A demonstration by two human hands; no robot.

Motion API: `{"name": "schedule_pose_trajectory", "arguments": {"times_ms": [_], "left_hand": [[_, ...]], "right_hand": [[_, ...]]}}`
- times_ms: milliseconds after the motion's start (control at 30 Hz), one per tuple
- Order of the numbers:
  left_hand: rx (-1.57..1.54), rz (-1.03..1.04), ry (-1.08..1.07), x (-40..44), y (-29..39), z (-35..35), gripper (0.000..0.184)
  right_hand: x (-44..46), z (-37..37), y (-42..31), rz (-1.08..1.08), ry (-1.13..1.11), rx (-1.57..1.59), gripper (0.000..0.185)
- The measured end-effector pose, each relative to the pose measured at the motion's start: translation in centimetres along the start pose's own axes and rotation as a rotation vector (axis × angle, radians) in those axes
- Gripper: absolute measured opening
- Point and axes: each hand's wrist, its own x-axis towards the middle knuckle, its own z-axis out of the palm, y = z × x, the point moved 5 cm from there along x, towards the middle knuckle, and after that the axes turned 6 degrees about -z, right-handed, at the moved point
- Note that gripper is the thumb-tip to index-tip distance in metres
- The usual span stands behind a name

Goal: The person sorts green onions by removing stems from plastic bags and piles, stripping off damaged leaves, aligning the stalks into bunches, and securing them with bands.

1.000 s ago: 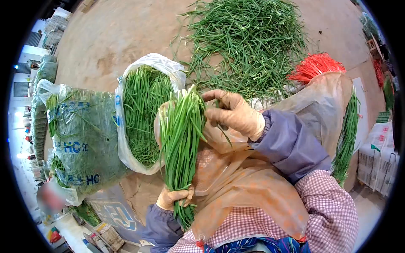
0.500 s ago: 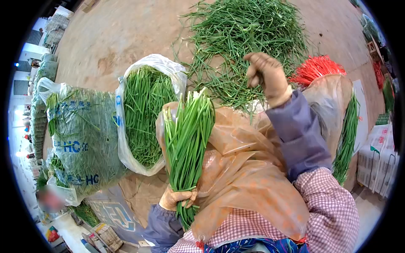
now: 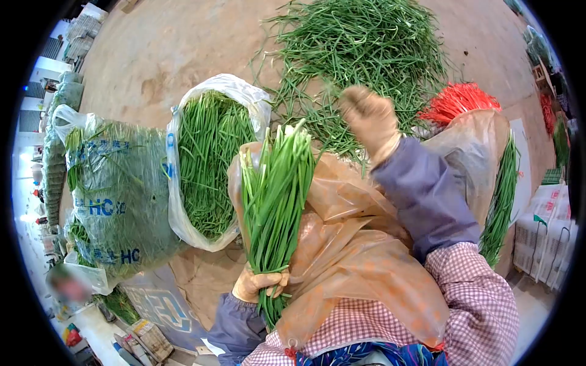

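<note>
My gloved left hand [image 3: 261, 284] is wrapped round the lower part of a thick bunch of chives [image 3: 278, 207], which stands nearly upright with its pale ends at the top. The bunch rests against a translucent orange-brown plastic apron [image 3: 360, 268] over my lap. My right hand [image 3: 369, 116], also in a tan glove, is raised in front of a loose heap of chives [image 3: 366, 43] on the floor. Motion smears its fingers, so whether they hold anything cannot be made out.
Left of the bunch stands an open plastic bag [image 3: 262, 100] packed with chives, beside a full printed bag [image 3: 122, 195]. Red ties [image 3: 461, 102] lie at the right, above more chives [image 3: 502, 204]. White crates [image 3: 545, 235] stand at the far right.
My right hand has moved left and slightly down, its fingers now blurred. The bunch in my left hand has shifted slightly to the right, still in the same grip.
</note>
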Motion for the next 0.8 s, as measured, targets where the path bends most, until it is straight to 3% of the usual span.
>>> {"name": "schedule_pose_trajectory", "arguments": {"times_ms": [33, 67, 133, 200, 267, 333, 367, 467, 500, 600, 667, 733, 767, 800], "left_hand": [[0.009, 0.005, 0.005, 0.0, 0.0, -0.1, 0.049], [0.018, 0.015, 0.010, 0.1, 0.1, -0.2, 0.046], [0.055, 0.010, 0.063, 0.0, 0.2, 0.0, 0.043], [0.088, 0.015, 0.107, 0.1, 0.4, 0.4, 0.041], [0.127, 0.035, 0.140, 0.3, 0.6, 1.0, 0.038], [0.172, 0.017, 0.231, 0.3, 0.7, 1.9, 0.034], [0.195, 0.009, 0.278, 0.1, 0.9, 2.1, 0.032], [0.202, 0.021, 0.264, -0.3, 1.2, 2.4, 0.028], [0.190, 0.023, 0.254, -0.4, 1.2, 2.3, 0.027], [0.163, 0.021, 0.229, -0.3, 1.1, 2.3, 0.028], [0.164, 0.010, 0.222, -0.2, 1.6, 3.0, 0.031], [0.178, 0.027, 0.236, -0.3, 1.3, 2.6, 0.033], [0.183, 0.027, 0.248, -0.4, 1.4, 2.8, 0.034], [0.188, 0.028, 0.258, -0.4, 1.4, 2.8, 0.034]], "right_hand": [[1.2, -1.3, 1.6, 0.150, -0.001, -0.086, 0.019], [2.1, -2.6, 0.6, -0.069, -0.076, -0.573, 0.021], [0.7, -3.0, -2.9, -0.244, 0.030, -0.601, 0.021], [-1.5, -1.8, -7.8, -0.013, -0.186, -0.255, 0.023], [-4.3, 0.8, -10.7, 0.010, -0.377, 0.028, 0.023], [-5.7, 2.9, -10.7, -0.027, -0.568, -0.281, 0.022], [-5.9, 3.6, -9.6, -0.063, -0.478, -0.240, 0.021], [-6.2, 3.7, -8.7, 0.174, -0.510, 0.131, 0.020], [-6.8, 4.1, -8.1, 0.288, -0.675, 0.173, 0.022], [-9.5, 5.1, -10.3, -0.141, -1.149, 0.137, 0.022], [-11.2, 5.6, -10.3, -0.263, -1.308, -0.001, 0.022], [-9.7, 4.1, -7.0, -0.200, -1.156, -0.162, 0.023], [-6.8, 2.5, -7.3, -0.007, -1.156, -0.485, 0.024], [-5.2, 0.9, -5.4, 0.056, -1.007, -0.718, 0.024]]}}
